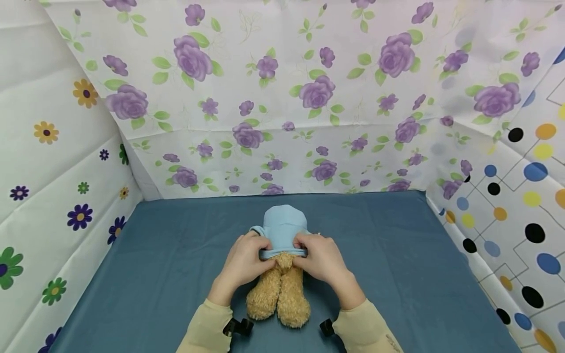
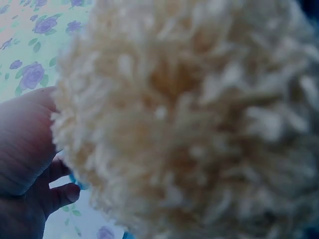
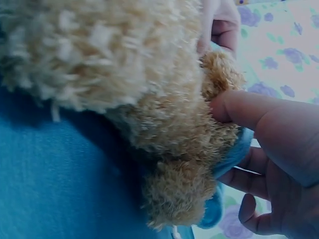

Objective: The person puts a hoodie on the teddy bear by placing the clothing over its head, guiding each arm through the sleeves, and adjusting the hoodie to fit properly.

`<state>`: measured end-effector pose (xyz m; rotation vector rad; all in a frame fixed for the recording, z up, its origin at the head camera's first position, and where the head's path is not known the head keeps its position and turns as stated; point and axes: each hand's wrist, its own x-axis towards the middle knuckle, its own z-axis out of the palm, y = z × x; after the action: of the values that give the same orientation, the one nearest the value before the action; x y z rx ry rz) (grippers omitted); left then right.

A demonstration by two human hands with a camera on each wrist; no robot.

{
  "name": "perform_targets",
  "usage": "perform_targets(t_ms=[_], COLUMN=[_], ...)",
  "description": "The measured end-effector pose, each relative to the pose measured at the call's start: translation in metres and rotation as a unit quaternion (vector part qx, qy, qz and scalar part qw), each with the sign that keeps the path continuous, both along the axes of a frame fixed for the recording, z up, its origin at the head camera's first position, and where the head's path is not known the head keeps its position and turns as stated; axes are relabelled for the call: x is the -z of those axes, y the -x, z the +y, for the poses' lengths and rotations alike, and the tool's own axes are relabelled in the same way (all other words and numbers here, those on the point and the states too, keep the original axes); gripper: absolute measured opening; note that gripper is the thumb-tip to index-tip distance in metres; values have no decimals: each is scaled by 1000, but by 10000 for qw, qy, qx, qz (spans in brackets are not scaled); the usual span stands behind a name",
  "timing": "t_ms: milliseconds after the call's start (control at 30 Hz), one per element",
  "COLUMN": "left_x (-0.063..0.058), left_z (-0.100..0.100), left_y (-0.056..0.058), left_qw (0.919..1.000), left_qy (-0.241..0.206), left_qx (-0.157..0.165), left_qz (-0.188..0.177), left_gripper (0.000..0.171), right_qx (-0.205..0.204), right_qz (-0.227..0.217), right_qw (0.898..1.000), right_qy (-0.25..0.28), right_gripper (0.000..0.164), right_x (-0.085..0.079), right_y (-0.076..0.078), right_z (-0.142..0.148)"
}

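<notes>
A tan plush toy (image 1: 293, 299) lies with its two fluffy legs toward the person, and a light blue toy shirt (image 1: 284, 225) covers its upper part. The toy's head is hidden in the head view. At the shirt's lower edge, the left hand (image 1: 244, 259) pinches the left side and the right hand (image 1: 324, 257) the right side, thumbs over the fur. Blurred plush fur (image 2: 189, 119) fills most of the left wrist view, with the left hand (image 2: 22, 149) beside it. In the right wrist view, the right thumb (image 3: 239, 107) presses the fur and other fingers reach the blue cloth (image 3: 237, 152).
A dark blue cloth (image 1: 176, 274) covers the table. Behind it rises a white sheet with purple roses (image 1: 247, 135). Patterned sheets stand on both sides, flowered at left (image 1: 53, 196) and dotted at right (image 1: 521, 255).
</notes>
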<state>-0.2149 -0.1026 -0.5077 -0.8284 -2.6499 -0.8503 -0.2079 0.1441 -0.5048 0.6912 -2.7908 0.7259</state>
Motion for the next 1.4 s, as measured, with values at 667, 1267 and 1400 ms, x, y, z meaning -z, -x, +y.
perform_targets(t_ms=[667, 1267, 1400], left_x=[9, 12, 18], left_z=[7, -11, -3], left_y=[5, 11, 9], left_qw=[9955, 9989, 9997], left_qy=[130, 56, -83], left_qx=[90, 122, -235], left_qz=[932, -446, -21], left_gripper=[64, 42, 52], right_qx=[13, 124, 314], right_qz=[582, -89, -100], right_qw=[9975, 9997, 9992], right_qy=[390, -189, -217], right_gripper=[57, 37, 38], right_x=[12, 9, 15], right_y=[4, 8, 8], right_z=[-11, 3, 0])
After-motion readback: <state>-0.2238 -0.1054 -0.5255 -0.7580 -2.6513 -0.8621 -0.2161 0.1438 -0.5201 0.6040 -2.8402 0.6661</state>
